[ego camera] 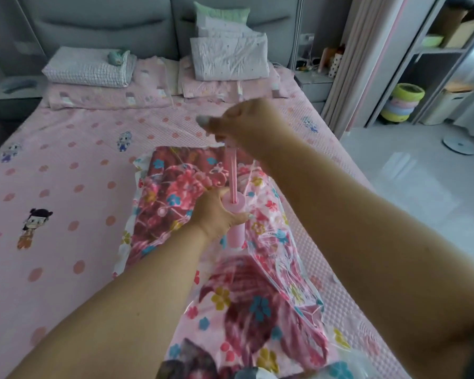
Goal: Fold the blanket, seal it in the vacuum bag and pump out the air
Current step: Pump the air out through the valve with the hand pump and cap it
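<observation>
Nearest us, the vacuum bag lies on the bed, the folded blanket inside. On the bag, our left hand wraps the pump. Above, our right hand clenches its plunger handle, rod extended.

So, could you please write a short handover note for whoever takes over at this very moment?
Left hand: grips the pink pump barrel, standing upright on the bag.
Right hand: holds the handle, with the rod drawn up out of the barrel.
Blanket: folded, inside the bag, lying on the bed.
Done: folding and bagging; the seal cannot be seen.
Left: keep pumping until the bag lies flat, then take the pump off.
</observation>
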Available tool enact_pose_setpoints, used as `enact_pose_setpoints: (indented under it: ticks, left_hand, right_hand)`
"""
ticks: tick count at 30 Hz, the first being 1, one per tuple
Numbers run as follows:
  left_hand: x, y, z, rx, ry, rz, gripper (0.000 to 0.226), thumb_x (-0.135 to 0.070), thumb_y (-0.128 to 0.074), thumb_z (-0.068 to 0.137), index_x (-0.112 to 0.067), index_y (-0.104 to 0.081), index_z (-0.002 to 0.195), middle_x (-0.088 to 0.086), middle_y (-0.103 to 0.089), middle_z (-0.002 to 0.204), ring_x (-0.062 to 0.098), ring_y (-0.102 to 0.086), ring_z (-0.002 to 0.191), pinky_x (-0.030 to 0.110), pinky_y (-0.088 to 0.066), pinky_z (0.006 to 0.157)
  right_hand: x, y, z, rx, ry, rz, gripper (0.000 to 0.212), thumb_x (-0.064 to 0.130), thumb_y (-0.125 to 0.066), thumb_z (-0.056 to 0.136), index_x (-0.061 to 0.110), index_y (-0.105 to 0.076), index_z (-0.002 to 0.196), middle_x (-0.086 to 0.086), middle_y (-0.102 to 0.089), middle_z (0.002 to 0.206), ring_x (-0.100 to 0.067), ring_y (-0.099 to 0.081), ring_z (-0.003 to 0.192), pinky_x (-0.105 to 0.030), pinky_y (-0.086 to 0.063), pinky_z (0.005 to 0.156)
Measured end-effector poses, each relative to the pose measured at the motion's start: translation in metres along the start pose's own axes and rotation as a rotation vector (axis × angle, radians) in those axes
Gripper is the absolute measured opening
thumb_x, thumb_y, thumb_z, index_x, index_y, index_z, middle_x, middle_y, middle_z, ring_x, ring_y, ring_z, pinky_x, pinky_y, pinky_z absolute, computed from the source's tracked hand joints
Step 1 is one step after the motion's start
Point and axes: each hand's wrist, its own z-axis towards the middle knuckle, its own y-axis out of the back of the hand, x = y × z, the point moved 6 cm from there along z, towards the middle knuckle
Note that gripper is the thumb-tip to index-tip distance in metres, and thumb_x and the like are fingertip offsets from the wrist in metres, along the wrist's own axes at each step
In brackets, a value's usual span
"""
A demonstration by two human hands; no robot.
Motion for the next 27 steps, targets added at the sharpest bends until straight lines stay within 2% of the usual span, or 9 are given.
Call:
enact_pose_setpoints:
  ticks: [2, 4, 9, 12, 14, 20, 23, 25, 27]
  left_hand:
    - [0.001, 0.000, 0.000, 0.001, -0.010, -0.001, 0.036, -0.018, -0.090, 0.060, -0.027, -0.062, 0.081, -0.013, -0.067, 0.080, 0.006, -0.064, 0.072, 0.012, -0.046, 0.056]
    - [0.001, 0.000, -0.004, -0.001, -0.015, -0.018, 0.035, -0.015, -0.090, 0.059, -0.027, -0.062, 0.077, -0.017, -0.066, 0.073, 0.002, -0.065, 0.070, 0.008, -0.045, 0.055]
    - [-0.003, 0.002, 0.000, 0.011, -0.007, -0.010, 0.038, -0.020, -0.090, 0.062, -0.035, -0.057, 0.077, -0.018, -0.062, 0.082, -0.004, -0.059, 0.073, 0.010, -0.045, 0.059]
    - [-0.001, -0.001, -0.002, 0.034, -0.016, 0.001, 0.037, -0.018, -0.090, 0.059, -0.026, -0.063, 0.083, -0.011, -0.067, 0.083, 0.007, -0.065, 0.076, 0.018, -0.049, 0.063]
    - [0.001, -0.002, -0.005, 0.027, -0.018, -0.022, 0.034, -0.015, -0.089, 0.056, -0.018, -0.065, 0.079, -0.008, -0.068, 0.077, 0.013, -0.068, 0.075, 0.017, -0.050, 0.060]
    - [0.002, -0.001, 0.000, 0.001, -0.004, -0.027, 0.036, -0.019, -0.090, 0.061, -0.033, -0.061, 0.077, -0.017, -0.065, 0.078, -0.006, -0.060, 0.066, 0.007, -0.044, 0.054]
    - [0.005, -0.001, -0.002, 0.015, -0.031, 0.009, 0.034, -0.016, -0.090, 0.059, -0.025, -0.064, 0.079, -0.011, -0.067, 0.077, -0.005, -0.063, 0.067, 0.011, -0.048, 0.057]
    - [0.005, -0.003, -0.003, 0.018, -0.038, 0.025, 0.036, -0.017, -0.088, 0.057, -0.013, -0.068, 0.086, 0.001, -0.071, 0.084, 0.013, -0.070, 0.078, 0.023, -0.055, 0.065]
    - [0.003, 0.000, -0.001, -0.003, -0.031, 0.026, 0.034, -0.018, -0.089, 0.060, -0.022, -0.064, 0.082, -0.009, -0.068, 0.082, 0.008, -0.065, 0.073, 0.015, -0.050, 0.059]
  right_hand:
    - [-0.040, -0.033, -0.021, 0.072, -0.115, -0.192, 0.038, 0.039, -0.046, 0.094, 0.008, -0.063, 0.107, -0.003, -0.064, 0.084, -0.015, -0.059, 0.078, -0.030, -0.054, 0.064]
    - [-0.061, -0.050, -0.035, 0.171, -0.208, -0.207, 0.031, 0.033, -0.064, 0.087, 0.003, -0.064, 0.096, -0.011, -0.063, 0.089, -0.018, -0.055, 0.078, -0.035, -0.052, 0.079]
    - [0.012, 0.011, 0.009, -0.096, 0.052, 0.045, 0.022, 0.048, -0.074, 0.070, 0.029, -0.072, 0.061, 0.008, -0.058, 0.045, -0.002, -0.051, 0.037, -0.010, -0.035, 0.033]
    - [-0.039, -0.028, -0.010, 0.067, -0.101, -0.169, 0.026, 0.031, -0.068, 0.084, 0.009, -0.070, 0.097, 0.001, -0.053, 0.058, -0.012, -0.048, 0.049, -0.025, -0.043, 0.048]
    - [-0.074, -0.055, -0.037, 0.181, -0.343, -0.086, 0.031, 0.030, -0.071, 0.081, 0.000, -0.068, 0.085, -0.006, -0.057, 0.067, -0.015, -0.050, 0.060, -0.033, -0.048, 0.063]
    - [-0.006, 0.001, 0.006, -0.088, -0.031, 0.180, 0.033, 0.049, -0.075, 0.069, 0.020, -0.069, 0.054, 0.006, -0.056, 0.042, 0.000, -0.044, 0.031, -0.012, -0.036, 0.035]
    - [-0.053, -0.037, -0.020, 0.098, -0.191, -0.016, 0.025, 0.032, -0.069, 0.083, 0.007, -0.070, 0.080, 0.004, -0.056, 0.059, -0.002, -0.047, 0.049, -0.014, -0.043, 0.049]
    - [-0.081, -0.061, -0.037, 0.223, -0.322, -0.093, 0.030, 0.031, -0.069, 0.084, 0.002, -0.069, 0.093, -0.005, -0.061, 0.076, -0.012, -0.054, 0.065, -0.023, -0.049, 0.064]
    - [-0.065, -0.049, -0.019, 0.142, -0.238, 0.007, 0.032, 0.033, -0.072, 0.080, 0.007, -0.071, 0.097, -0.004, -0.063, 0.077, -0.013, -0.056, 0.067, -0.025, -0.054, 0.066]
